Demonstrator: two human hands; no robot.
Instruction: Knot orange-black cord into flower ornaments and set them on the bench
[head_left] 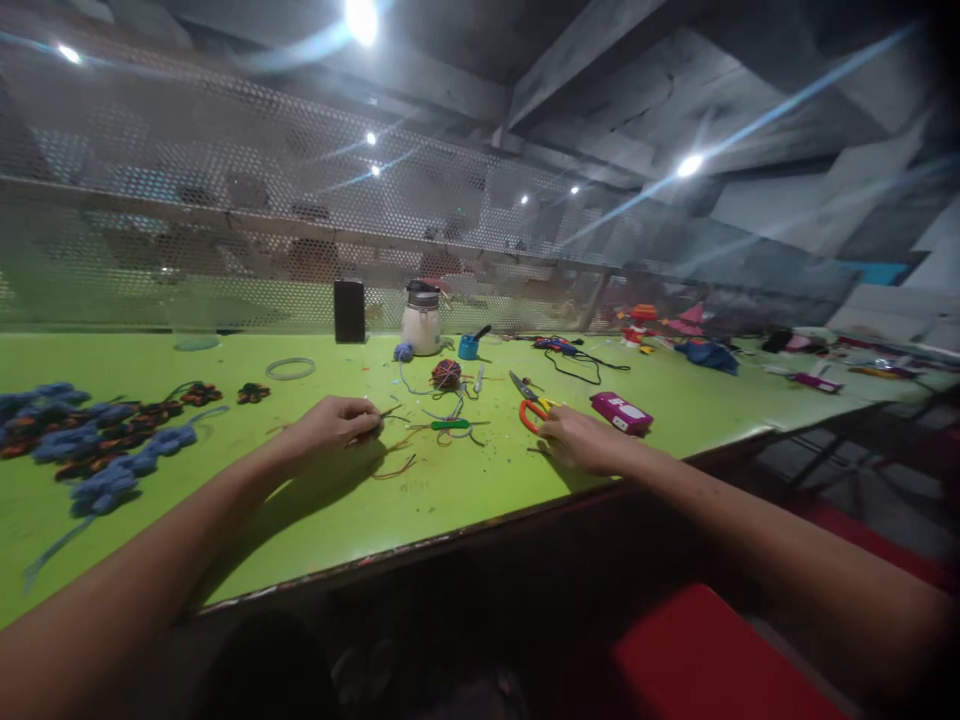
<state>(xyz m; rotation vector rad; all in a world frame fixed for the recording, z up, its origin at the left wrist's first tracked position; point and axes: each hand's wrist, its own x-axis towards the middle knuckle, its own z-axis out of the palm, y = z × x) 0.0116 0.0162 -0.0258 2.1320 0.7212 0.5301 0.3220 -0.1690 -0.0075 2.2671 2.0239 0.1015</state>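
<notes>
My left hand (341, 425) is closed in a pinch over the green table. Between its fingers is a small dark yarn piece (367, 432), mostly hidden, with a thin strand sticking out to the right. My right hand (581, 440) has its fingers curled at the handles of a pair of scissors (533, 416) with orange and yellow grips, blades pointing away. Between the hands lies a green-handled crochet hook (450, 425) among loose yarn ends. Behind it sit a dark multicoloured yarn ball (446, 374) and a blue yarn ball (403, 352).
Blue and dark crocheted flower pieces (105, 485) spread at the left. A white jar (422, 325), a black upright block (349, 312) and a blue cup (469, 347) stand behind. A magenta box (621, 413) lies beyond my right hand. The table edge (450, 541) runs in front.
</notes>
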